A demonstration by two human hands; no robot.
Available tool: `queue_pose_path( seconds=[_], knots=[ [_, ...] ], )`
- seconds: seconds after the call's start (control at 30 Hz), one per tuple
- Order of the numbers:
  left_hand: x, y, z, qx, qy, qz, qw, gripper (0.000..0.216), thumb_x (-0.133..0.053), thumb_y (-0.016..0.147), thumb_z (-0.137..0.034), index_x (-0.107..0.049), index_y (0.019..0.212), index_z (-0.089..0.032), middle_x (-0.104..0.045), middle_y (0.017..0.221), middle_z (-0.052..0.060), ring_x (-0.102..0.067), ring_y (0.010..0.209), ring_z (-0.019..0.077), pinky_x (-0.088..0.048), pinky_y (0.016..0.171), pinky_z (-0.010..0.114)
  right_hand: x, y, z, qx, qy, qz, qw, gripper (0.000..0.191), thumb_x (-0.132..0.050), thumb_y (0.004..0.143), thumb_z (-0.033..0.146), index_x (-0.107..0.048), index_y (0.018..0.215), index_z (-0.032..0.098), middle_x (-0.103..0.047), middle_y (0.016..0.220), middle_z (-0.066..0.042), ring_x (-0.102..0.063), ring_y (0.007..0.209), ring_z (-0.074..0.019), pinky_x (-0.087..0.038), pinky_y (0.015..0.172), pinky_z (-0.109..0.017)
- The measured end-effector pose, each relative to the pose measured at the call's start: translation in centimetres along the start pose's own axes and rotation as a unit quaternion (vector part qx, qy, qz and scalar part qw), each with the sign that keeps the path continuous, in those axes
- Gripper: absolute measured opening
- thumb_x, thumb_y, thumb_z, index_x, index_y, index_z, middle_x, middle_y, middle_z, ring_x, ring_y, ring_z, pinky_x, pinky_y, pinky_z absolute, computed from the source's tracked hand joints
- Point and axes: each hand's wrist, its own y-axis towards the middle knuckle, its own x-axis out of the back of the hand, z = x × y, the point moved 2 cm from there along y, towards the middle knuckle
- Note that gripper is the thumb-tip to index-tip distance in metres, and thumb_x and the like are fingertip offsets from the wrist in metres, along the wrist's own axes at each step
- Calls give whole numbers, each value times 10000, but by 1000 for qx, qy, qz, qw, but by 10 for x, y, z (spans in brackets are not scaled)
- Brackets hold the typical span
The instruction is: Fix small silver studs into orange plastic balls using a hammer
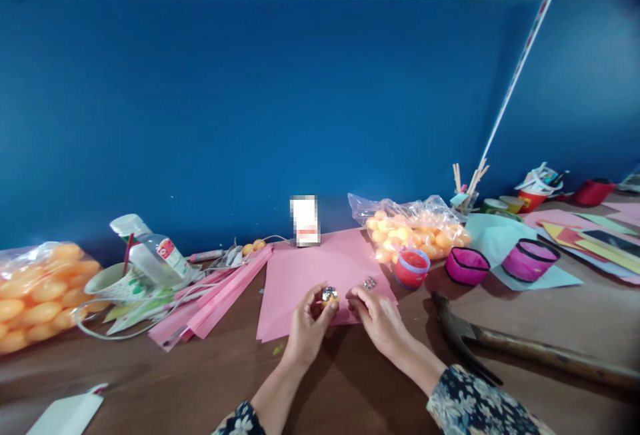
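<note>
My left hand is closed around a small ball, gripped between thumb and fingers. Shiny silver pieces cover the ball's upper side, and some yellow-orange shows below. Just to the right, my right hand has its thumb and index finger pinched together; whatever they hold, if anything, is too small to make out. A little pile of silver bits lies just beyond the right fingers on the pink paper. Both hands are over the near part of that paper, apart from each other.
Bags of orange balls lie at left and behind the right hand. A red cup, magenta fabric rings and a wooden-handled hammer are to the right. Pink strips, a plastic bottle and a paper cup stand left.
</note>
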Motion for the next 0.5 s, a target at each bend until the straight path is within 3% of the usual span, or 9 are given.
queue_pose_path(
  seconds=[0.17, 0.5],
  knots=[
    [0, -2, -3, 3, -5, -6, 1000, 457, -620, 718, -373, -512, 1112, -169, -646, 952, 64, -627, 806, 168, -505, 788, 323, -2, 0, 0, -1, 49, 11, 999, 221, -373, 872, 288, -562, 779, 217, -621, 639, -7, -577, 573, -151, -414, 548, -245],
    [1, -1, -3, 12, -17, -15, 1000, 540, -645, 695, -352, -480, 1177, -173, -624, 1074, 87, -624, 910, 204, -499, 831, 341, -8, 1, 0, 11, 116, -8, 993, 155, -457, 825, 241, -602, 785, 201, -641, 792, -35, -595, 737, -165, -446, 683, -259]
  ],
)
